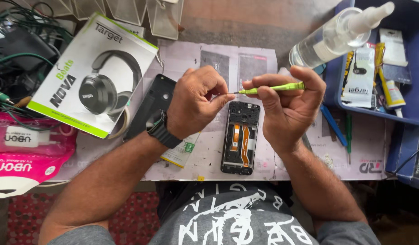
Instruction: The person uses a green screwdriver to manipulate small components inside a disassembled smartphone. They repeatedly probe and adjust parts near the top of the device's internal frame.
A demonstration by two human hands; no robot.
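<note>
My fingers [268, 86] on the right hand [289, 102] are pinched around a slim green screwdriver [275, 88], held level above the desk [218, 163] with its thin metal tip pointing left. The fingers of my left hand [195, 102] are curled in, thumb and forefinger pressed together right at that tip; whether something tiny sits between them I cannot tell. Just below both hands lies an opened phone [240, 137], back off, its black frame and orange ribbon cables showing, resting flat on a worn paper mat [209, 159]. The phone's black back cover [150, 106] lies beside my left wrist, where I wear a dark watch [161, 129]. A headphone box [93, 75] sits further left, a clear spray bottle [336, 34] at upper right, and next to it a blue tray [411, 113] of small supplies.
</note>
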